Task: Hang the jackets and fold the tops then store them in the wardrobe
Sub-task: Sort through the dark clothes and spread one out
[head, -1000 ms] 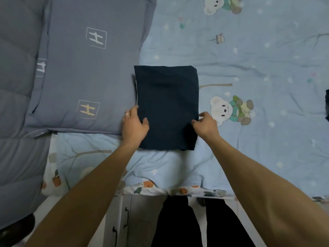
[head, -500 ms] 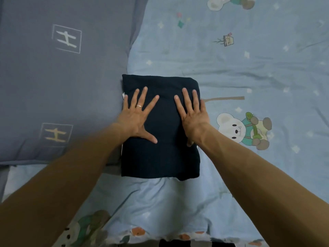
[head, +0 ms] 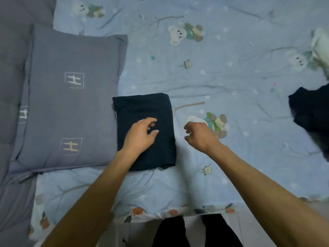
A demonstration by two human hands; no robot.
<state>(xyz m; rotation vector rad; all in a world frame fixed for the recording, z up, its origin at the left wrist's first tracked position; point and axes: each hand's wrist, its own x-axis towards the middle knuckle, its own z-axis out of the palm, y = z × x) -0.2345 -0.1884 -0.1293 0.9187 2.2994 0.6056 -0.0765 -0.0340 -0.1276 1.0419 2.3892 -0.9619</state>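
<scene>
The pale blue bedsheet printed with cartoon bears and bare branches [head: 222,82] filled most of the view, its flowered hem hanging at the near edge of the bed. On its left side lay the grey-blue rectangular pillow with stitched H-shaped emblems [head: 71,104], beside a quilted grey duvet [head: 10,86] along the left border. At the far right edge sat a dark crumpled garment [head: 313,114], blurred, and above it something pale [head: 320,45] too smeared to identify.

The dark navy knit top folded into a neat rectangle [head: 142,107] lay on the sheet, its left edge touching the pillow. The left hand [head: 140,134] hovered over or lightly on the lower half of that top, fingers loosely curled and gripping nothing. The right hand [head: 199,134] hung just beside the top's right edge, over the sheet, also loosely curled and empty.

The fold looked complete, so the step in hand was probably either lifting this bundle for the wardrobe or reaching for the garment at the right. To lift it well, both hands should slide flat under the long sides, supporting the layers from beneath, since pinching only the top layer would likely let the fold spill open. Keeping the bundle level should preserve its shape.
</scene>
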